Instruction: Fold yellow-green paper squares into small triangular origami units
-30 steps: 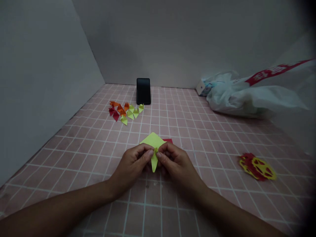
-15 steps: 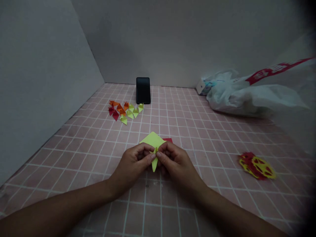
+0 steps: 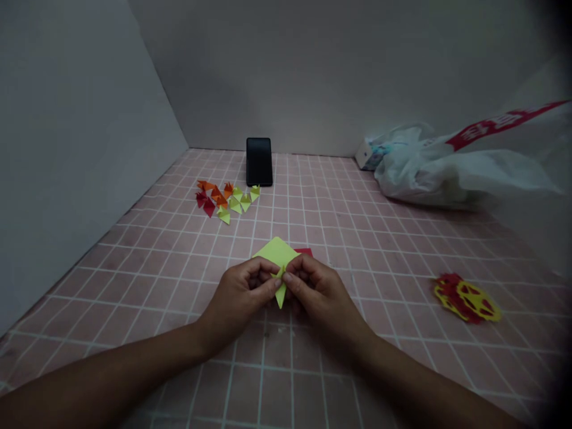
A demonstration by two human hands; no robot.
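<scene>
Between my two hands is a small folded yellow paper piece [image 3: 280, 293], an origami figure with a narrow point toward me. My left hand [image 3: 243, 292] pinches its left side between thumb and fingers. On the other side, the thumb and index finger of my right hand [image 3: 319, 292] pinch it near the top. Just beyond my fingers lies a flat yellow paper sheet [image 3: 277, 250], its near part hidden by the hands. A red paper sheet [image 3: 304, 251] pokes out to its right, mostly covered.
Several small folded origami pieces [image 3: 218, 199] in orange, red and yellow lie at the back left. A black phone [image 3: 259, 162] leans upright behind them. Red and yellow paper cut-outs [image 3: 467, 298] lie at the right. A white plastic bag [image 3: 429, 176] and a small box [image 3: 366, 155] sit back right.
Hardly anything differs. Both hands keep their pinch on the folded yellow paper, whose upper tip now looks slightly more pointed. The view has shifted very slightly.
</scene>
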